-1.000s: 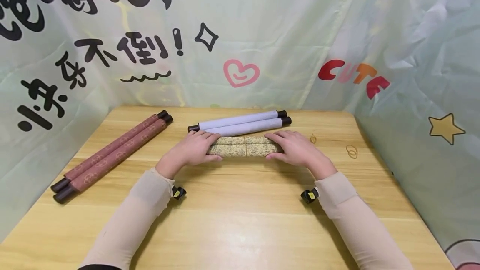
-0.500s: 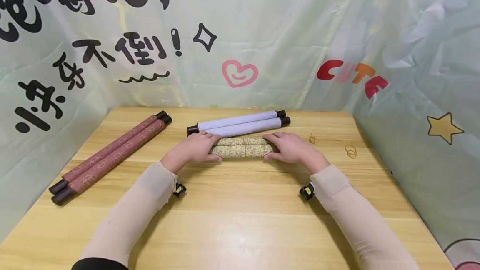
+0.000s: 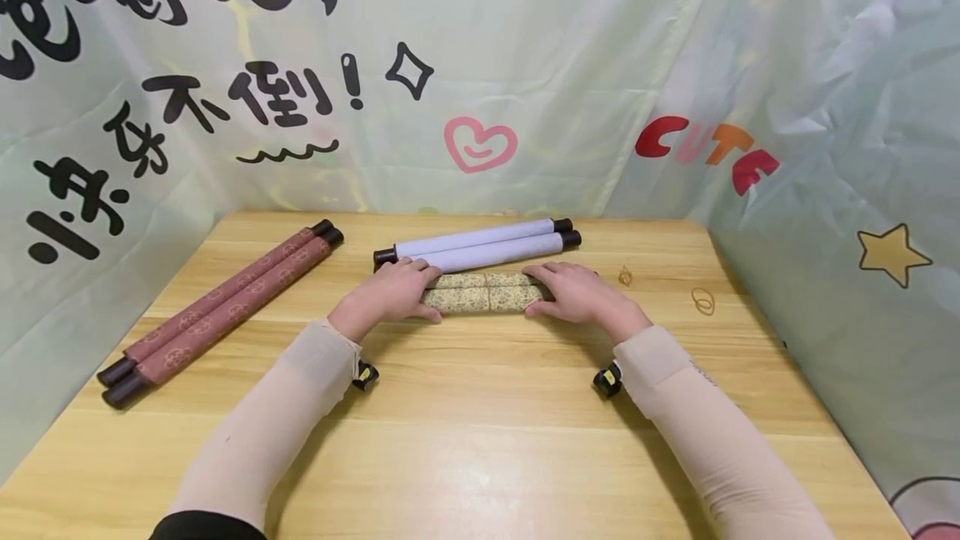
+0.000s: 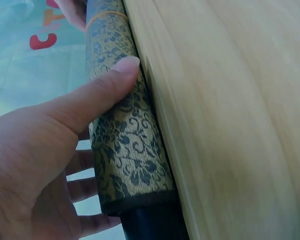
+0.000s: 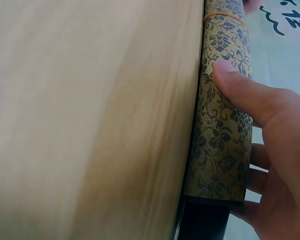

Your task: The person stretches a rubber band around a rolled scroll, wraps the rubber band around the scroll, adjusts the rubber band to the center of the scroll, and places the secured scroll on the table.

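Note:
A rolled scroll (image 3: 486, 300) in yellowish cloth with a dark floral pattern lies crosswise at mid-table, made of two parallel rolls. A thin rubber band (image 5: 225, 16) circles its middle. My left hand (image 3: 392, 290) grips the left part, thumb on the near side and fingers over the far side. On the right part, my right hand (image 3: 581, 294) holds it the same way. Both wrist views show a black end knob (image 4: 155, 222) sticking out past the cloth. In the head view the hands hide both ends.
Just behind lies a pale lavender scroll (image 3: 487, 254) with black knobs, close to my left fingers. A reddish-brown scroll (image 3: 232, 307) lies slanted at the left. Loose rubber bands (image 3: 702, 301) rest on the table (image 3: 480, 457) at the right. Printed cloth walls (image 3: 570, 65) enclose the back and sides.
Both hands have shifted slightly inward along the floral scroll, so a little less cloth shows between them. The other scrolls and loose bands stay put.

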`<action>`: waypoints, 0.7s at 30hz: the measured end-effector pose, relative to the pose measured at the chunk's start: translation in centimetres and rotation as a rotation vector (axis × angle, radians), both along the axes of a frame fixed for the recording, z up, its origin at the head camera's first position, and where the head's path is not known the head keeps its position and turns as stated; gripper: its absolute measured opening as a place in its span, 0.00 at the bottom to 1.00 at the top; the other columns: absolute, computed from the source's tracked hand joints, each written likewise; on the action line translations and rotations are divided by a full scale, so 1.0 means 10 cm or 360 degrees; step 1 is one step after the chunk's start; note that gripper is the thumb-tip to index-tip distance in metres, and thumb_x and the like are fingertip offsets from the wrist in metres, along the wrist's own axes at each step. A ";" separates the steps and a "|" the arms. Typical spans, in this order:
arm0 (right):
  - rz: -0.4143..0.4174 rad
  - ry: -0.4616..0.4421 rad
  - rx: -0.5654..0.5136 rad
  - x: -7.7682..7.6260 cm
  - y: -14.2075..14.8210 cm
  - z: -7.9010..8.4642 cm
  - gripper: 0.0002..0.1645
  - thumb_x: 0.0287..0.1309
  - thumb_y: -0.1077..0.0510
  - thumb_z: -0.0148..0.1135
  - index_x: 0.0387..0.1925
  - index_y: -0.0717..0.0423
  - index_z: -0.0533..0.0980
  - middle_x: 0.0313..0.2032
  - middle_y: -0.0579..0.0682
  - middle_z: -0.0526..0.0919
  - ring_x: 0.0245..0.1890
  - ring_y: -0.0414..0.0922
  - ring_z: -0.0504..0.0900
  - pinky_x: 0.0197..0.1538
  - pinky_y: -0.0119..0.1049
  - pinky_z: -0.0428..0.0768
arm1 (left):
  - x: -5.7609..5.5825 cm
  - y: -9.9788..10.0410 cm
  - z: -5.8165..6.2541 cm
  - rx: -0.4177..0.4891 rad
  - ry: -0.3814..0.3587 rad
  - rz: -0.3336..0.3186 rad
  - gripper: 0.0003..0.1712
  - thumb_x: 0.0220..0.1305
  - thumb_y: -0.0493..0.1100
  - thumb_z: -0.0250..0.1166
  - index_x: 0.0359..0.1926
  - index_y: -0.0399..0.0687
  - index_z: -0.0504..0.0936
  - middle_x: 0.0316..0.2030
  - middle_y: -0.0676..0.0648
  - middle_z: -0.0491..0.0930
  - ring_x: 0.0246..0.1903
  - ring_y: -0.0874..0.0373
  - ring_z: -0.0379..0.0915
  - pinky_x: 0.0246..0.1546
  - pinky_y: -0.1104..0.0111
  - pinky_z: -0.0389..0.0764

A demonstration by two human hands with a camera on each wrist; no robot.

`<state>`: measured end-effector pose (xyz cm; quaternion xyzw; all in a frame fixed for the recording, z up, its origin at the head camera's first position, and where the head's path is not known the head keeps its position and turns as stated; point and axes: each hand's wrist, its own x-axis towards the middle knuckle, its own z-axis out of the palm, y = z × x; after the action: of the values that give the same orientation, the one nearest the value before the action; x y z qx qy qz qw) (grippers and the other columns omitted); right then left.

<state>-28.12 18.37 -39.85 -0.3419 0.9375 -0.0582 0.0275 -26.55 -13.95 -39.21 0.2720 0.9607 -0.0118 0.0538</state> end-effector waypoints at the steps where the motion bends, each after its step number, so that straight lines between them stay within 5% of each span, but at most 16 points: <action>1: -0.0003 -0.0013 -0.0016 0.00 0.00 0.00 0.47 0.59 0.34 0.61 0.71 0.56 0.63 0.63 0.64 0.71 0.60 0.63 0.72 0.62 0.58 0.68 | 0.00 0.00 0.00 0.0002 0.0001 0.0003 0.51 0.54 0.71 0.65 0.69 0.44 0.66 0.63 0.40 0.69 0.60 0.41 0.66 0.59 0.45 0.69; 21: -0.0112 -0.0120 -0.0196 0.02 0.17 -0.03 0.48 0.58 0.33 0.62 0.71 0.56 0.63 0.67 0.62 0.67 0.65 0.62 0.66 0.66 0.58 0.62 | 0.04 -0.04 0.02 0.0219 -0.0158 0.0072 0.51 0.55 0.67 0.67 0.72 0.44 0.64 0.67 0.39 0.65 0.67 0.40 0.59 0.66 0.44 0.58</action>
<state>-27.89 20.04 -40.14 -0.3072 0.9420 -0.1294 0.0398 -26.12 -14.36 -39.03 0.2535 0.9613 0.0689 0.0829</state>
